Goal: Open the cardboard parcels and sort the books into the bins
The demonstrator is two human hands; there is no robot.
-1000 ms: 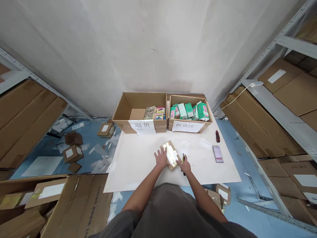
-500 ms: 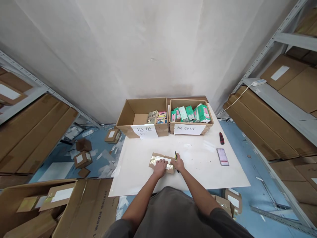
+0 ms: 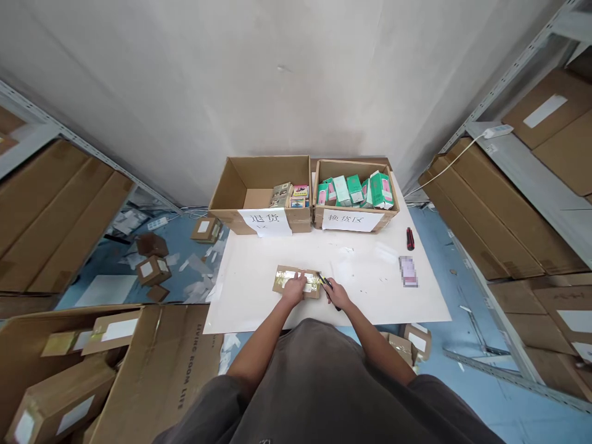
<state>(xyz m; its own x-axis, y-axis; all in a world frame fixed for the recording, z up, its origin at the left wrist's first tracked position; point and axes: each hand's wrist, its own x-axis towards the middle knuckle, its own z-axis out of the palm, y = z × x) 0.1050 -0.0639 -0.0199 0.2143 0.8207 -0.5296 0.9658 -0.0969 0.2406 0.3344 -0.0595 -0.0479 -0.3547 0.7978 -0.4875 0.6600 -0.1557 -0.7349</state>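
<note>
A small taped cardboard box (image 3: 279, 280) with a white label lies flat near the table's front edge. My left hand (image 3: 294, 288) rests on top of it, fingers spread over the label and tape. In my right hand (image 3: 338, 295) is a black and yellow utility knife (image 3: 325, 281), gripped with its front end touching or just above the box's right end. I cannot make out the blade itself. The knife's back end sticks out below the hand.
Behind stand two open cartons with paper signs: the left carton (image 3: 224, 213) holds several small boxes, the right carton (image 3: 393, 213) green and pink ones. A red-black cutter (image 3: 410, 238) and a blurred purple item (image 3: 408, 271) lie at right. A large carton (image 3: 180, 364) stands left; shelves flank both sides.
The knife has gone from nearly upright beside the box to slanting, its front end now at the box's right end. My right hand has shifted slightly away from the box. The camera view has tilted.
</note>
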